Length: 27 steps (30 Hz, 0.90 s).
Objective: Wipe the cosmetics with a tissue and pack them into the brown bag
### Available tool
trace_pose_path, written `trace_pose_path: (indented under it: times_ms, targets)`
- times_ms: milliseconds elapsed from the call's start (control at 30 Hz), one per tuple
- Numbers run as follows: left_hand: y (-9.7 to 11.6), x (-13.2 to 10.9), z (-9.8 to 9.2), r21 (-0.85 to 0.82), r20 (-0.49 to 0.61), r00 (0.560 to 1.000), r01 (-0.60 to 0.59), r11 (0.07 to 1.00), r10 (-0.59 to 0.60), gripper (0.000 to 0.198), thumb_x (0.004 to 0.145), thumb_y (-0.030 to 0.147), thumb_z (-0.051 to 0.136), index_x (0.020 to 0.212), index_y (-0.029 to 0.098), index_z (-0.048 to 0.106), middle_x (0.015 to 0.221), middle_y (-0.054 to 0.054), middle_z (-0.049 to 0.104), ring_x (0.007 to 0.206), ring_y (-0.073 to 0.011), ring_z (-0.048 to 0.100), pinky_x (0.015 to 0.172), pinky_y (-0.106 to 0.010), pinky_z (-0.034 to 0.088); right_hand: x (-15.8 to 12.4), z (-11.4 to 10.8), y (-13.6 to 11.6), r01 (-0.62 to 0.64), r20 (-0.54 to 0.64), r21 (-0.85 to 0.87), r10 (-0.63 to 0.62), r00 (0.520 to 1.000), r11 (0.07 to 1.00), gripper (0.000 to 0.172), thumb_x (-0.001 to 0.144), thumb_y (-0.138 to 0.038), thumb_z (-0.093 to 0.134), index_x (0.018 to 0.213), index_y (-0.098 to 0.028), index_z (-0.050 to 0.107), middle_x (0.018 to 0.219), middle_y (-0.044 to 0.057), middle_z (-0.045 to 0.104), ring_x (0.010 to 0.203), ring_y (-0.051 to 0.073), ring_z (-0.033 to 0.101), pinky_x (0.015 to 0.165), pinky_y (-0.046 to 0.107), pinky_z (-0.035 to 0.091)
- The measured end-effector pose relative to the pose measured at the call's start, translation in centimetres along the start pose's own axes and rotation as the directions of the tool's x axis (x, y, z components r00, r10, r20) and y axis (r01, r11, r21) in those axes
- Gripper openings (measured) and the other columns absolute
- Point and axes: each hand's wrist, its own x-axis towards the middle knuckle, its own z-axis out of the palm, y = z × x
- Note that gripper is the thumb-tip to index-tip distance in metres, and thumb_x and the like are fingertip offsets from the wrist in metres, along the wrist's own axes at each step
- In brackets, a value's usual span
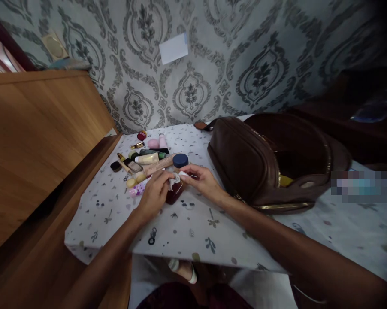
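Note:
My left hand [155, 193] and my right hand [201, 180] meet over a small dark red case [176, 193] lying on the patterned tablecloth [187, 231]. Both hands pinch a bit of white cloth or tissue [176, 178] on top of the case, fingers closed. Just beyond them lies a pile of cosmetics: a beige tube [146, 159], a long tan tube with a dark blue cap [180, 160], a pink bottle [162, 140], a red item [141, 135] and several small pieces.
A large brown leather bag [267, 163] lies open to the right of my hands, its zip undone. A wooden cabinet [35, 141] flanks the table on the left. Patterned wallpaper with a white card [173, 48] is behind. My knees and a foot show below the table edge.

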Motion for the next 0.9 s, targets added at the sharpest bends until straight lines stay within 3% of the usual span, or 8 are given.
trace_pose_path:
  times_ms: [233,500,700,900]
  targets:
    - [-1.7,-3.1,-0.8,0.006,0.046,0.982,0.182,0.983,-0.182,0.024,0.092,0.019,0.045,0.111,0.017,0.06,0.11,-0.009,0.069,0.102,-0.0221,0.064,0.091,-0.036,0.05,-0.2,0.1,-0.4,-0.029,-0.001,-0.046,0.029,1.0,0.999,0.026,0.081,-0.039,0.066,0.099,-0.02,0.067,0.098,0.005,0.071,0.09,0.02,0.064,0.079,0.033,0.05]
    - [-1.5,-5.9,-1.3,0.059,0.071,0.982,0.17,0.984,-0.174,0.028,0.093,0.02,0.046,0.118,0.018,0.059,0.117,-0.011,0.068,0.109,-0.0234,0.063,0.096,-0.04,0.049,-0.4,0.1,-0.3,-0.022,-0.012,-0.151,0.02,1.0,0.988,0.034,0.084,-0.041,0.065,0.109,-0.019,0.07,0.107,0.008,0.072,0.094,0.023,0.065,0.083,0.038,0.051]
    - [-0.9,-5.1,-1.2,-0.005,0.051,0.987,0.156,0.988,-0.155,0.025,0.092,0.018,0.047,0.112,0.019,0.062,0.109,-0.009,0.07,0.101,-0.0221,0.065,0.09,-0.037,0.05,-0.4,0.1,-0.3,0.012,0.012,-0.107,-0.011,1.0,0.994,0.03,0.083,-0.041,0.068,0.104,-0.021,0.074,0.104,0.006,0.075,0.096,0.023,0.066,0.086,0.039,0.052]
    - [0.3,-2.2,-1.0,-0.167,0.004,0.978,0.206,0.964,-0.208,0.029,0.09,0.018,0.047,0.114,0.017,0.062,0.115,-0.008,0.069,0.107,-0.0219,0.063,0.095,-0.035,0.047,-0.6,0.3,-1.6,0.03,0.142,0.042,-0.036,0.989,0.999,0.032,0.082,-0.043,0.071,0.106,-0.023,0.075,0.109,0.006,0.074,0.099,0.022,0.068,0.089,0.037,0.053]
